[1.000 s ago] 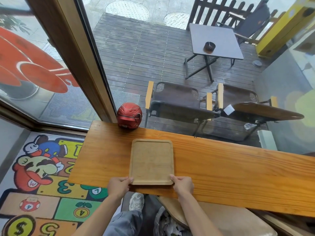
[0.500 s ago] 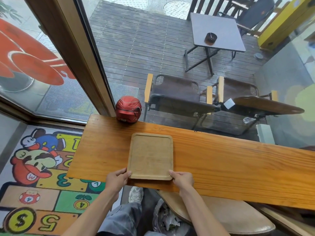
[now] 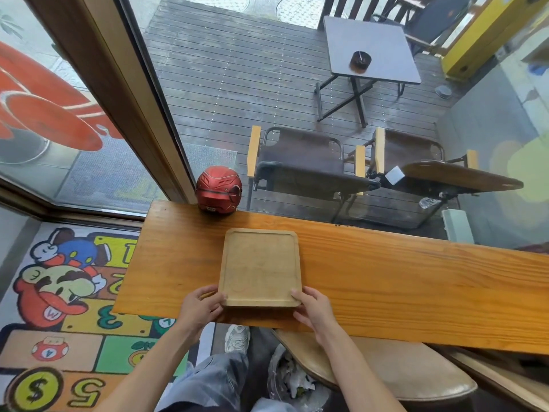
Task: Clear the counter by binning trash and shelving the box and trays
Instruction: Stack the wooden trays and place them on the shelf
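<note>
You pinched the pale wooden tray's (image 3: 260, 267) near corners – a light corner pinch risked tipping it off the table (image 3: 386, 278).

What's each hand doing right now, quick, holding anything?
Left hand: closed on the near-left corner of the wooden tray.
Right hand: closed on the tray's near-right corner.
</note>
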